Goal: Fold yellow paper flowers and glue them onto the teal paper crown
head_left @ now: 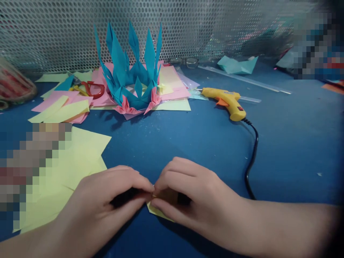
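Closely, left hand, right hand pinching paper

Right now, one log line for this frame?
left hand: pinching yellow paper piece | right hand: pinching same | glue gun: untouched

Both forearms lie across the near edge of the tabletop, palms down. The left hand and right hand meet fingertip to fingertip, fingers curled and pinched tight, thumbs hidden beneath.
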Motion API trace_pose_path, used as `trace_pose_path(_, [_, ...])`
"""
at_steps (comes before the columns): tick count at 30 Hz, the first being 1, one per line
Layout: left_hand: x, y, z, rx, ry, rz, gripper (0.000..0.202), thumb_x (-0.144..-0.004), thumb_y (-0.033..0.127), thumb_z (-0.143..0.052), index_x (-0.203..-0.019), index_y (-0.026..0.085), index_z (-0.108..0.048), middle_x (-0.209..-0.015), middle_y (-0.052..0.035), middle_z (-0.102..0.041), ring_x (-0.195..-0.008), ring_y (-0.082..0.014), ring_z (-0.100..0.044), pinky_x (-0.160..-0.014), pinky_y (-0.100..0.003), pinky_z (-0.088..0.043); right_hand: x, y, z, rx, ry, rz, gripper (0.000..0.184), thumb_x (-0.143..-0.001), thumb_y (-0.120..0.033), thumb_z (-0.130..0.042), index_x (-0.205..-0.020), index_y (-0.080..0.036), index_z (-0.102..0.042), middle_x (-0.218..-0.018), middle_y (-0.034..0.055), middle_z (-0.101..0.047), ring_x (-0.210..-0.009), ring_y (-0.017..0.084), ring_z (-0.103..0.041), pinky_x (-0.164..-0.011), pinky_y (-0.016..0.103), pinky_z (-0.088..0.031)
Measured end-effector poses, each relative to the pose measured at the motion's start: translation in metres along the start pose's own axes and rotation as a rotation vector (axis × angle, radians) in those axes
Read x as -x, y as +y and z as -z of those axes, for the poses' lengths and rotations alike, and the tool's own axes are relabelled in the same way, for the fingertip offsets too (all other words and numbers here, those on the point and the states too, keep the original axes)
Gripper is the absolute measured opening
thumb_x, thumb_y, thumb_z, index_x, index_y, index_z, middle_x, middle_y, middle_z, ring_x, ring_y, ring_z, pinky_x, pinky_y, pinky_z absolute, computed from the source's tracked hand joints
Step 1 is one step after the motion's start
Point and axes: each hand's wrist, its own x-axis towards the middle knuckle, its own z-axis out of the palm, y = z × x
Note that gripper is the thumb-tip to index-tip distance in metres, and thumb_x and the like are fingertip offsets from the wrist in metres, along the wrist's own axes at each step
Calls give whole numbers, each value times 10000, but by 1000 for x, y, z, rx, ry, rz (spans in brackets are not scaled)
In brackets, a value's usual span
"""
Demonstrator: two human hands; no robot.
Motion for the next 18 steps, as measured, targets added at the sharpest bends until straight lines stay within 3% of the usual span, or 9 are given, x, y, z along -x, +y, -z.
trace_pose_path(4, [-8,0,7,-105,59,-49,125,-881,206,-618,-851,301,-694,-784,127,-770,-630,-79,-723,-602,-110,-542,-1,8,3,102,14,172,104,-958,-110,-590,-923,-115,-687,-840,42,-706,-751,121,-578,-724,213,-482])
trace_pose_path(7, [-10,-2,11,-151,41,-78,111,-893,215,-616,-876,294,-692,-818,116,-771,-667,-82,-732,-637,-117,-548,-4,13,7,227,13,276,170,-982,-105,-535,-907,-115,-687,-833,51,-701,-736,132,-560,-737,236,-476])
trace_pose_path(14, [-8,-5,7,-93,-21,-98,160,-928,160,-573,-910,292,-662,-819,95,-728,-695,-91,-687,-670,-161,-525,-13,22,8,184,-15,305,166,-967,-95,-540,-876,-125,-676,-822,48,-688,-750,116,-592,-717,196,-493])
trace_pose_path(18, [-12,-1,5,-160,-11,-201,139,-941,136,-569,-903,232,-662,-787,46,-717,-705,-111,-663,-651,-184,-524,-13,26,11,116,-47,331,154,-956,-84,-550,-884,-133,-677,-856,54,-696,-793,113,-620,-760,188,-516])
